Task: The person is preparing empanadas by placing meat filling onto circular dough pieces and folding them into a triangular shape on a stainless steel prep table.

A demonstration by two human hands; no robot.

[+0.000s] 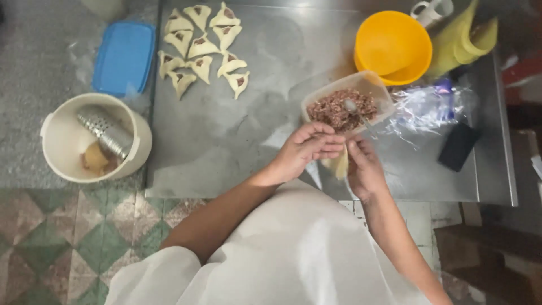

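While left hand (302, 149) and right hand (362, 166) both pinch a dough piece (340, 165): eleven folded triangular pastries (200, 48) laid out; minced filling (340, 108) remaining in tub.

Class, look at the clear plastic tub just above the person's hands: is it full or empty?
Partly full. The clear tub holds a mound of reddish-brown minced filling, with a spoon resting in it.

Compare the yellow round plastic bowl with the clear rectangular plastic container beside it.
The yellow round plastic bowl is opaque and shows nothing inside; the clear rectangular plastic container is see-through and holds reddish-brown minced filling with a spoon in it. The bowl lies farther from the hands; the container sits just beyond the left hand and right hand. Both rest on the grey metal table.
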